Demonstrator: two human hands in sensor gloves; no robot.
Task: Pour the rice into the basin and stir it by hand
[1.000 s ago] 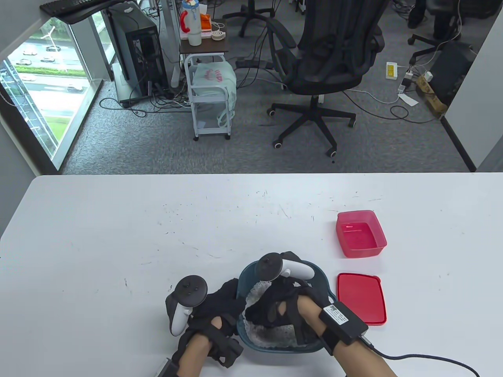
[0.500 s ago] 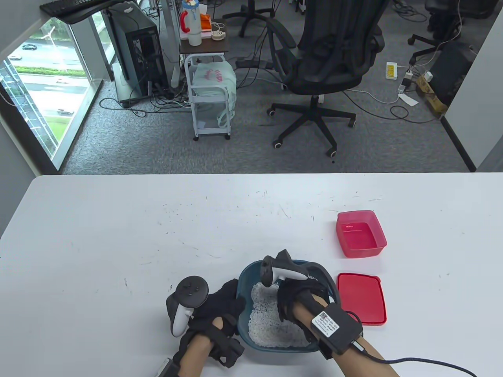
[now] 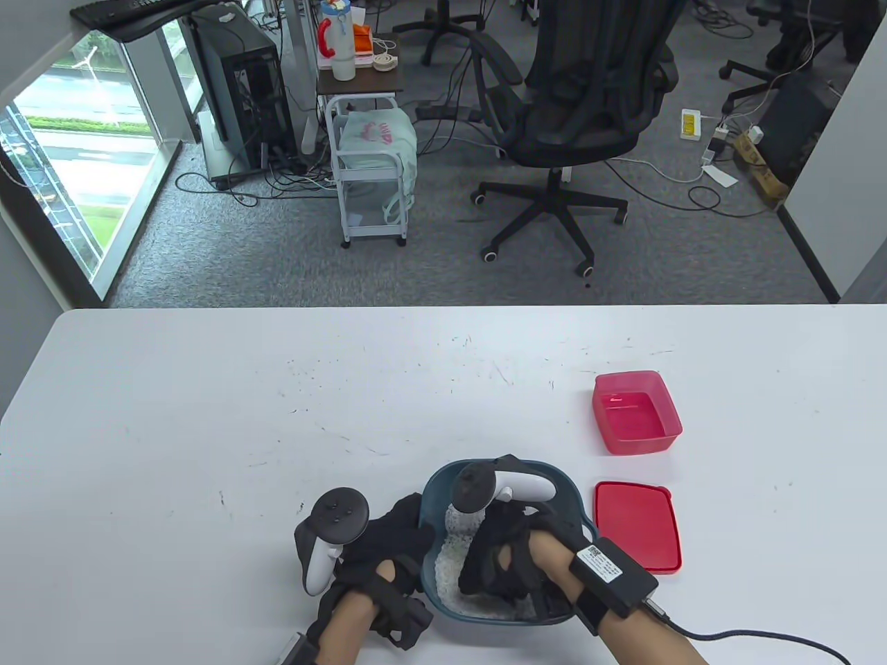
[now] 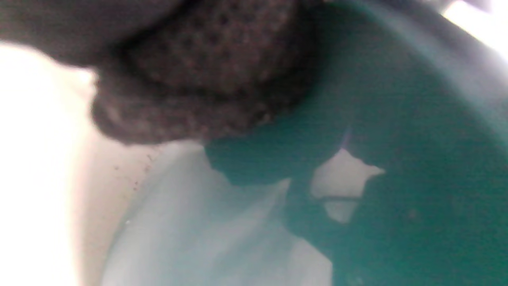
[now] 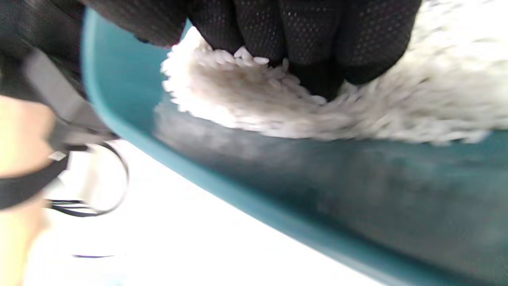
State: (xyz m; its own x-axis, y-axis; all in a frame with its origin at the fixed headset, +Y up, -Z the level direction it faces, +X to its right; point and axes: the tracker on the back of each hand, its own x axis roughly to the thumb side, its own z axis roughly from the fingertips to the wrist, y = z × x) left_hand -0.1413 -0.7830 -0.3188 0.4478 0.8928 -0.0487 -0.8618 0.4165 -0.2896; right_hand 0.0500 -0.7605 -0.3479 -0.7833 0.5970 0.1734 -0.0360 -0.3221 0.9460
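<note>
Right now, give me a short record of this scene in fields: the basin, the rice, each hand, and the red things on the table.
basin: teal basin near the table's front edge
rice: white rice inside the basin
right hand: right hand in the basin, fingertips dug into the rice
left hand: left hand against the basin's left outer wall; grip unclear
red container: empty red container beyond the basin, to its right
red lid: red lid flat beside the basin, right side

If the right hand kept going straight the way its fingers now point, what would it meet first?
Its fingers already dig down into the rice, so the right hand would probably next meet the basin floor under the grains; the rice's depth is unclear.
</note>
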